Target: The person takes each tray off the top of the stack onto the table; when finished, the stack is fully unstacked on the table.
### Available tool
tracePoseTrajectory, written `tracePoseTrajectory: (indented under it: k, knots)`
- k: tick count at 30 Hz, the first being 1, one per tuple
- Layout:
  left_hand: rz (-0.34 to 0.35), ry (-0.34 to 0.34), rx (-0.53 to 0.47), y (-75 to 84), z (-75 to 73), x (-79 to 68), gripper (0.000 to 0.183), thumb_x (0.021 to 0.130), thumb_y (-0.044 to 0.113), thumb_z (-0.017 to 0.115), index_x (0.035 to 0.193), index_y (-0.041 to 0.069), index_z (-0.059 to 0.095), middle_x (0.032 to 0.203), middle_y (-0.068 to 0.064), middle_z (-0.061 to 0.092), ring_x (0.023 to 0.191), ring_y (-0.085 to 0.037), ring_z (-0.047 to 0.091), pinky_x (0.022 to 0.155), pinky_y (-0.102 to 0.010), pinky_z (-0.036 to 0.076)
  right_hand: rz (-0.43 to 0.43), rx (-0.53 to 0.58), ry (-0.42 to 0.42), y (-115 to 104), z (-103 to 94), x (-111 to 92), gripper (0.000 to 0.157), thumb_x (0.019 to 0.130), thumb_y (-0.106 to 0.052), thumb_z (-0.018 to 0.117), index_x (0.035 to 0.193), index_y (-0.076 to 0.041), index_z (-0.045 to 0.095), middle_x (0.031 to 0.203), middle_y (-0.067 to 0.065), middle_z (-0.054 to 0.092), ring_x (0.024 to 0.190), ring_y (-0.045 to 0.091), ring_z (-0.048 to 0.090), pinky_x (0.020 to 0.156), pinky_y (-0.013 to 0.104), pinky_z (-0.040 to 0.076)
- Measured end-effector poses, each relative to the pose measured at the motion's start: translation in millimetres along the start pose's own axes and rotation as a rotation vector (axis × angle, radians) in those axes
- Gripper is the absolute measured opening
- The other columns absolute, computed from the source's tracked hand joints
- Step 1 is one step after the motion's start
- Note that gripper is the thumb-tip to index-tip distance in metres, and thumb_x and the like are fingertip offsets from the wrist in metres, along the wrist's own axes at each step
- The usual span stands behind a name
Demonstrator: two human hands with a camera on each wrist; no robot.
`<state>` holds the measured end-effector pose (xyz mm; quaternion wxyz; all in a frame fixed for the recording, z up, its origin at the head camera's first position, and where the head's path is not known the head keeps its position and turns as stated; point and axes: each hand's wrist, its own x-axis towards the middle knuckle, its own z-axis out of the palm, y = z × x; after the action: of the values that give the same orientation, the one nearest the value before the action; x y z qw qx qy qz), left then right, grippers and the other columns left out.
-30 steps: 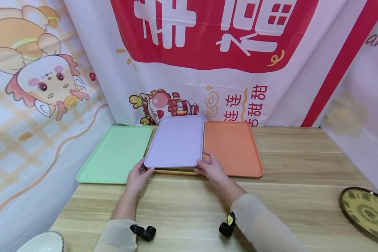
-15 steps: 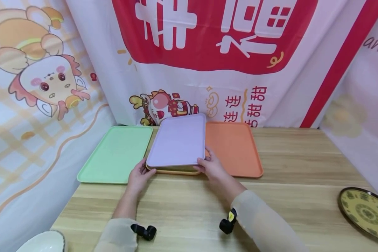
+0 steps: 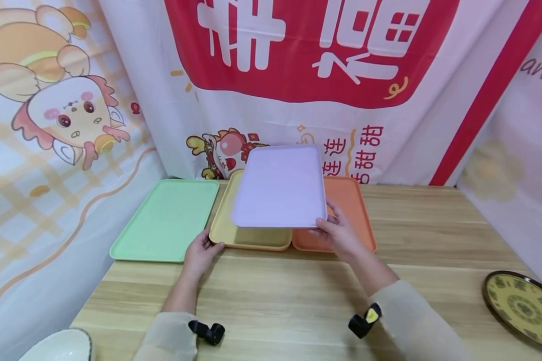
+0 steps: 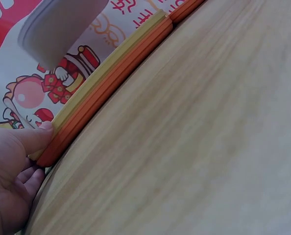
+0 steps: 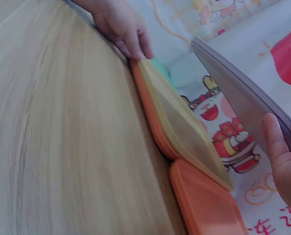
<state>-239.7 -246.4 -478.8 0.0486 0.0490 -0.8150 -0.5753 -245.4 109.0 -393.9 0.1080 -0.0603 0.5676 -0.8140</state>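
Note:
My right hand [image 3: 339, 234] grips the lavender tray [image 3: 280, 188] by its near right corner, thumb on top and fingers underneath. The tray hangs tilted over a yellow tray [image 3: 253, 238], clear of it, as the right wrist view also shows. At the near left corner of the yellow tray, my left hand [image 3: 200, 255] pinches the edge, its thumb on the rim. Directly beneath the yellow tray lies an orange tray [image 4: 104, 93], seen edge-on in the left wrist view. Another orange tray [image 3: 348, 210] lies to the right, partly covered from sight by the lavender one.
A green tray [image 3: 167, 220] lies on the wooden table [image 3: 271, 301] left of the stack. At the right edge is a patterned oval plate [image 3: 524, 306] with a dark rim. A white bowl [image 3: 58, 346] stands front left. Printed cloth [image 3: 402, 135] hangs behind.
The lavender tray has come up off the yellow tray and moved right with my right hand. My left hand has let the lavender tray go and stays at the yellow tray's corner.

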Motion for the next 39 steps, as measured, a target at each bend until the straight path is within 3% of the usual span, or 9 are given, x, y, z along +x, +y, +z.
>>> tracePoseTrajectory:
  k: [10, 12, 17, 20, 27, 33, 39]
  knots:
    - [-0.028, -0.002, -0.013, 0.0, -1.9, -2.3, 0.076, 0.092, 0.009, 0.067, 0.153, -0.004, 0.022, 0.155, -0.03, 0.029, 0.144, -0.041, 0.032, 0.119, -0.044, 0.034, -0.075, 0.031, -0.062, -40, -60.7, -37, 0.077, 0.098, 0.005, 0.048, 0.158, -0.013, 0.004, 0.104, -0.004, 0.065, 0.088, 0.01, 0.069, 0.078, 0.023, 0.062]
    - [-0.031, -0.003, -0.013, -0.5, -2.3, -2.5, 0.076, 0.092, 0.009, 0.067, 0.153, -0.004, 0.022, 0.155, -0.03, 0.029, 0.144, -0.041, 0.031, 0.119, -0.044, 0.034, -0.112, 0.049, -0.103, -45, -75.7, -45, 0.073, 0.098, 0.006, 0.048, 0.158, -0.015, 0.011, 0.109, -0.002, 0.066, 0.091, 0.012, 0.07, 0.08, 0.026, 0.062]
    - [-0.051, 0.003, 0.002, -2.4, -4.4, -3.5, 0.077, 0.093, 0.01, 0.067, 0.153, -0.002, 0.022, 0.155, -0.029, 0.029, 0.144, -0.04, 0.031, 0.119, -0.045, 0.033, -0.225, 0.137, -0.24, -55, -115.1, -63, 0.058, 0.098, 0.012, 0.04, 0.147, -0.019, 0.044, 0.118, 0.004, 0.068, 0.099, 0.018, 0.071, 0.085, 0.032, 0.062]
    - [-0.061, 0.006, 0.01, -4.2, -5.7, -3.9, 0.077, 0.093, 0.011, 0.067, 0.154, -0.001, 0.022, 0.156, -0.028, 0.029, 0.144, -0.039, 0.032, 0.12, -0.044, 0.034, -0.256, 0.161, -0.279, -60, -137.4, -72, 0.059, 0.098, 0.014, 0.036, 0.145, -0.02, 0.048, 0.122, 0.005, 0.067, 0.103, 0.02, 0.07, 0.086, 0.034, 0.062]
    - [-0.063, 0.007, 0.015, -5.5, -7.3, -5.3, 0.077, 0.093, 0.011, 0.068, 0.154, -0.001, 0.022, 0.156, -0.028, 0.028, 0.145, -0.039, 0.031, 0.12, -0.044, 0.033, -0.238, 0.112, -0.239, -72, -184.1, -92, 0.062, 0.1, 0.013, 0.032, 0.151, -0.021, 0.039, 0.128, 0.0, 0.065, 0.105, 0.019, 0.07, 0.087, 0.033, 0.061]
    - [-0.064, 0.005, 0.012, -4.9, -8.4, -5.4, 0.077, 0.093, 0.011, 0.067, 0.154, -0.001, 0.022, 0.156, -0.028, 0.028, 0.145, -0.039, 0.031, 0.12, -0.044, 0.034, -0.225, 0.167, -0.232, -75, -222.2, -103, 0.057, 0.1, 0.013, 0.029, 0.144, -0.018, 0.051, 0.123, 0.005, 0.068, 0.102, 0.023, 0.071, 0.085, 0.035, 0.062]
    - [-0.071, 0.0, 0.01, -3.0, -9.2, -6.9, 0.078, 0.093, 0.011, 0.067, 0.154, -0.001, 0.02, 0.157, -0.028, 0.027, 0.145, -0.039, 0.029, 0.12, -0.044, 0.033, -0.189, 0.153, -0.121, -80, -257.0, -112, 0.055, 0.101, 0.011, 0.032, 0.135, -0.021, 0.06, 0.112, 0.005, 0.071, 0.095, 0.023, 0.073, 0.079, 0.033, 0.063]
